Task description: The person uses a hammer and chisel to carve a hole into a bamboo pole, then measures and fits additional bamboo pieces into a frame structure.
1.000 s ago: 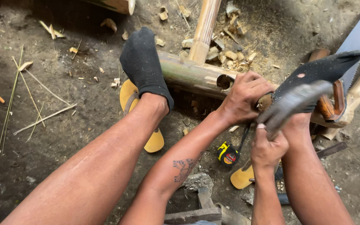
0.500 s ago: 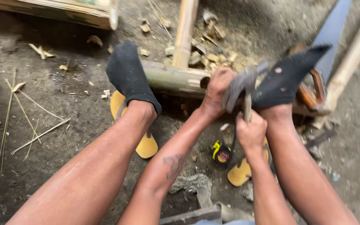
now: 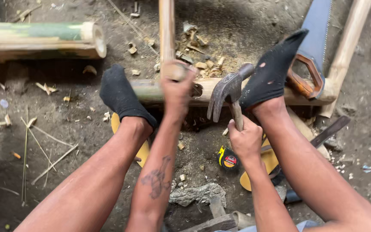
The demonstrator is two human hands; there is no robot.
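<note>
Above the bamboo pole [image 3: 151, 91], a worn steel claw hammer [image 3: 227, 91].

Claw hammer [image 3: 229, 92]: dark steel head, wooden handle, upright, raised over horizontal bamboo pole [image 3: 151, 91]. Thin bamboo stick [image 3: 166, 30] stands upright against pole.

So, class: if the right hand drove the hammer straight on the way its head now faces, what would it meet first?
Probably the horizontal bamboo pole: the right hand raises the hammer just before it, though depth is unclear.

One label only: round red-and-white sticker on the yellow-black tape measure [image 3: 228, 160], lying on dirt just below the right hand [image 3: 246, 139].
</note>
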